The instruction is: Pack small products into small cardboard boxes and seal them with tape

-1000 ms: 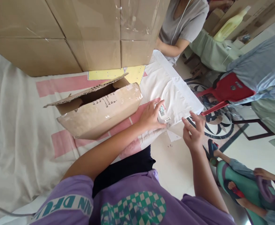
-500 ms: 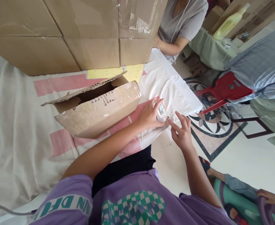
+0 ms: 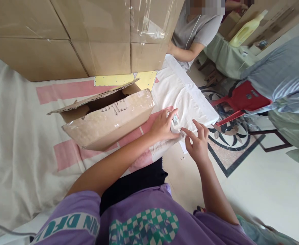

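Pressing the white packet at the table edge: left hand, right hand, both grips released.

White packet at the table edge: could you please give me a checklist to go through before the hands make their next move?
1. Corner held down: ok, the left hand lies flat on the near corner of the white packet.
2. Contact by the right hand: ok, its fingertips touch the near edge; a real pinch, cannot tell.
3. View of the small label: ok, it shows between the left thumb and fingers; its print, cannot tell.
4. Room beside: ok, the open cardboard box lies left of the packet, apart from both hands.
5. Far end free: cannot tell, the other person's arm is close to it.
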The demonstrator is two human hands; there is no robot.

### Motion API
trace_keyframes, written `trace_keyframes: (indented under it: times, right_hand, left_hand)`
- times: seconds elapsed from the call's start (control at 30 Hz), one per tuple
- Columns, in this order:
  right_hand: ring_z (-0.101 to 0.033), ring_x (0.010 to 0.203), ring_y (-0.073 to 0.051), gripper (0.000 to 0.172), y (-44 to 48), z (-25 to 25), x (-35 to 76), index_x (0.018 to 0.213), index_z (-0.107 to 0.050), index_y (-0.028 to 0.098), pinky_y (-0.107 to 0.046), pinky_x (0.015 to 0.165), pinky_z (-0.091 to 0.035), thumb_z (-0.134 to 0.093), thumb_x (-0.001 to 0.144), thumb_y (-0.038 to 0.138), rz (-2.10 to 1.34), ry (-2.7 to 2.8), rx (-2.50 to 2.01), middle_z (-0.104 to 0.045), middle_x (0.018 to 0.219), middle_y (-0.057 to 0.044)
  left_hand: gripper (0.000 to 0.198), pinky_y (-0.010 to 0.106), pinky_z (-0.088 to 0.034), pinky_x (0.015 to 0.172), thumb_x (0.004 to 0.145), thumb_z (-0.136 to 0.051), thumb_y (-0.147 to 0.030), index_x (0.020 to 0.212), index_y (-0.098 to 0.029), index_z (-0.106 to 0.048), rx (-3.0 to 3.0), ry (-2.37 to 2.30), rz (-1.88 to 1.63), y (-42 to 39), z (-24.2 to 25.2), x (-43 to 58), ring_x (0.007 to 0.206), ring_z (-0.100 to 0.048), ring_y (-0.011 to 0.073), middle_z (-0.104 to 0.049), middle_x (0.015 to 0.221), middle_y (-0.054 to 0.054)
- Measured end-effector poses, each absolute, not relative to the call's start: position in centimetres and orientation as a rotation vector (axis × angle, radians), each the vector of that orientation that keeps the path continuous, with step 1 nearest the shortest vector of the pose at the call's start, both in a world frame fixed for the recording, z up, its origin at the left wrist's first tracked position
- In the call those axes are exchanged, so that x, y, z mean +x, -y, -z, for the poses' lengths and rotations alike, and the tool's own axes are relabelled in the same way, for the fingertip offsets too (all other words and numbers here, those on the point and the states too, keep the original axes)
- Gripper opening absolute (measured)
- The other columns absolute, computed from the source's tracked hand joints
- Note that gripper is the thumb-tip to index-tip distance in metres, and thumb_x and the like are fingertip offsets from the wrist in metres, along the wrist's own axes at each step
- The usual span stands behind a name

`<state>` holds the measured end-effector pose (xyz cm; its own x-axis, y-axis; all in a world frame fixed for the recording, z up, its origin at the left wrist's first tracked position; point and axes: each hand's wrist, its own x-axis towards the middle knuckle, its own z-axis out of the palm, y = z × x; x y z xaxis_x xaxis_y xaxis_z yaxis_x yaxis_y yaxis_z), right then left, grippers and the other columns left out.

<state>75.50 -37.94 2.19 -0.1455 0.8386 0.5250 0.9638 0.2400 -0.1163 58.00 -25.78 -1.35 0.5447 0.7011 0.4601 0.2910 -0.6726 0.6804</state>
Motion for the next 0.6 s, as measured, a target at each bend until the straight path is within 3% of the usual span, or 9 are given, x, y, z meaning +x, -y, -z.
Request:
trace_keyframes:
  times: [0.6]
  right_hand:
    - [-0.04, 0.14, -0.039, 0.045, 37.95, -2.92, 74.79, 0.127, -0.07, 0.032, -0.065, 0.112, -0.042, -0.054, 0.092, 0.01, 0.34, 2.062, -1.716, -0.041, 0.158, -0.009]
  left_hand:
    - [0.104, 0.059, -0.041, 0.117, 0.066, -0.087, -0.043, 0.153, -0.027, -0.031, 2.272, -0.823, -1.002, 25.83, 1.24, 57.7, 0.148, -0.039, 0.0382, -0.044, 0.154, 0.015]
